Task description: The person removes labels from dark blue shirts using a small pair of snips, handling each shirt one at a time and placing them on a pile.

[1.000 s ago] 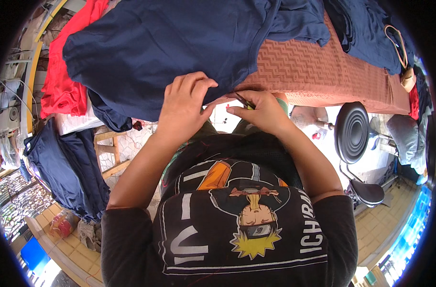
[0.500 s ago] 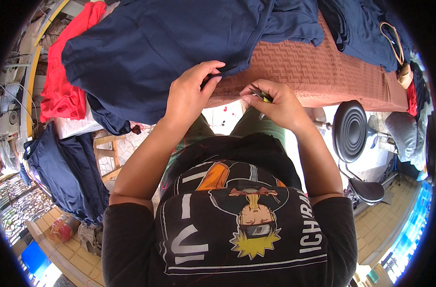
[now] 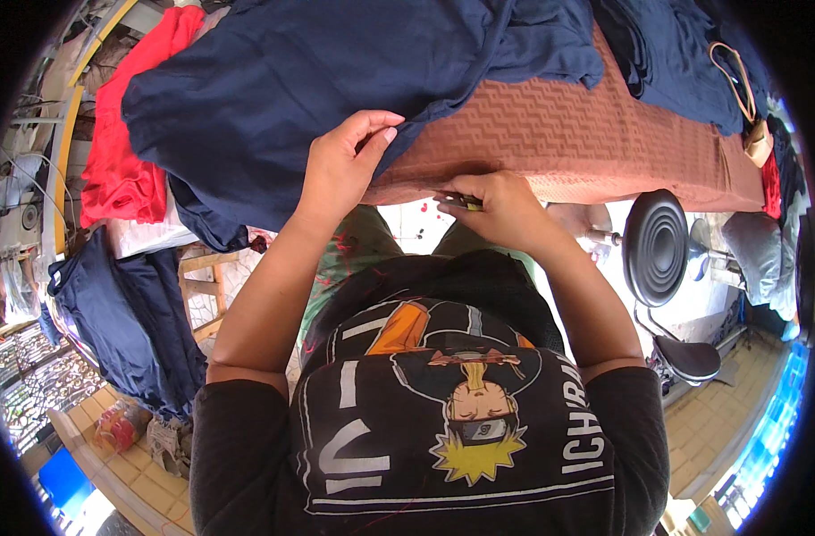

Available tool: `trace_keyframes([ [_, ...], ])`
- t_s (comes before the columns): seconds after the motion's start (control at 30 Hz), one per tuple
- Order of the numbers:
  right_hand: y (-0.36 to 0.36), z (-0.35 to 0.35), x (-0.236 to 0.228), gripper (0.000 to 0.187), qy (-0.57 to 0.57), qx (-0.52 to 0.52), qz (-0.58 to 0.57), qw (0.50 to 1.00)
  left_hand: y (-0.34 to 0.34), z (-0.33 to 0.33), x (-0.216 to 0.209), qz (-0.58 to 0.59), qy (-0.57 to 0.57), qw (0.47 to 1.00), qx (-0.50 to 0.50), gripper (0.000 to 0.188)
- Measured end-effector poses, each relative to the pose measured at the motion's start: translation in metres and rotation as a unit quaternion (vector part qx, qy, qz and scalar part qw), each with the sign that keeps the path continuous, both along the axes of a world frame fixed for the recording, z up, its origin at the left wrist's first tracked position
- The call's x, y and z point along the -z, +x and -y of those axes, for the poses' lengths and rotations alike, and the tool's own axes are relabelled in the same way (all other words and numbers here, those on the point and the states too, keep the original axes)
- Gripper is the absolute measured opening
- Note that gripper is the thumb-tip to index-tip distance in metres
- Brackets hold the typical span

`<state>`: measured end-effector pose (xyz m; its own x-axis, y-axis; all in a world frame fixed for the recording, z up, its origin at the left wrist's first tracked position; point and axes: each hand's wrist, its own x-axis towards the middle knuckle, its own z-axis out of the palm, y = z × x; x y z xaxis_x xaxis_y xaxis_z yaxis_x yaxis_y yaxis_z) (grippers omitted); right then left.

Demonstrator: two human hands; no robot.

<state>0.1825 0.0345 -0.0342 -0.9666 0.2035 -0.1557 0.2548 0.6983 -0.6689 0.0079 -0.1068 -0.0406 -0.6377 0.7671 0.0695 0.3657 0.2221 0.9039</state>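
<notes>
A large navy blue cloth garment [image 3: 273, 98] lies spread over the near edge of the covered table. My left hand [image 3: 340, 165] is at its right-hand edge, thumb and forefinger closing on the hem in a light pinch. Lower and to the right, just off the table's front edge, my right hand [image 3: 501, 205] is closed around a small dark tool with a bit of yellow-green, which looks like thread snips [image 3: 461, 202]. Most of that tool is hidden in the palm.
A brown patterned cloth [image 3: 568, 134] covers the table. Red fabric [image 3: 126, 125] hangs at the left, with more navy fabric [image 3: 135, 313] below it. Folded navy garments [image 3: 676, 67] sit at the far right. A round black stool seat [image 3: 655, 247] stands right of my arm.
My right hand has come down and slightly left with the tool, its fingers now covering more of it. The left hand has shifted a little left along the garment's edge.
</notes>
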Motion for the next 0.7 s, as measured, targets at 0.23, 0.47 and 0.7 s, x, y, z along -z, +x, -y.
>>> trace_keyframes([
  [0.23, -0.051, 0.029, 0.004, 0.031, -0.17, 0.109, -0.105, 0.974, -0.008, -0.001, -0.007, 0.185, 0.089, 0.979, 0.01, 0.02],
  [0.47, -0.03, 0.021, -0.017, 0.012, -0.361, 0.027, -0.067, 0.93, -0.012, 0.009, -0.017, 0.208, 0.057, 0.975, 0.056, 0.024],
  [0.7, 0.0, 0.003, -0.034, 0.008, -0.364, 0.06, -0.103, 0.924, 0.01, 0.021, -0.027, -0.084, 0.111, 0.985, 0.104, 0.018],
])
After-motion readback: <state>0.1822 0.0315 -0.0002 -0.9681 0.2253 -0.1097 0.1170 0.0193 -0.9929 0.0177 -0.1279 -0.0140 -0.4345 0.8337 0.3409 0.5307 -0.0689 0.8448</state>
